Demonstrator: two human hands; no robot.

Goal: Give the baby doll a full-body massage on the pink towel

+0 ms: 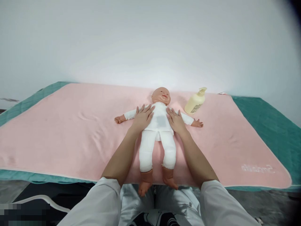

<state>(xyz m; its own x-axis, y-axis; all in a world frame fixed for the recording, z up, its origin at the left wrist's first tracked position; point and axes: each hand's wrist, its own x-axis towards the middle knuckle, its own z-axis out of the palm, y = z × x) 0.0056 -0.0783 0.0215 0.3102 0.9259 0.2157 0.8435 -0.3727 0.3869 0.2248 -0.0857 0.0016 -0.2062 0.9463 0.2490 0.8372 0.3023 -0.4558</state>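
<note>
A baby doll (160,121) in a white top and white leggings lies on its back, its head away from me and its bare feet at the near edge. My left hand (143,116) rests on the left side of the doll's chest near the shoulder, fingers stretched out. On the other side of the chest lies my right hand (175,120), also flat with fingers extended. Between them a pale grey square patch shows on the top. Neither hand grips anything. A pale yellow pump bottle (195,102) stands just beyond the doll's arm on the right.
Under the doll a pink mat (70,131) with slight wrinkles covers most of a green quilted cover (272,116). A white wall (141,40) rises behind. At the lower left, a white curved tube or cable (44,197) runs over something dark.
</note>
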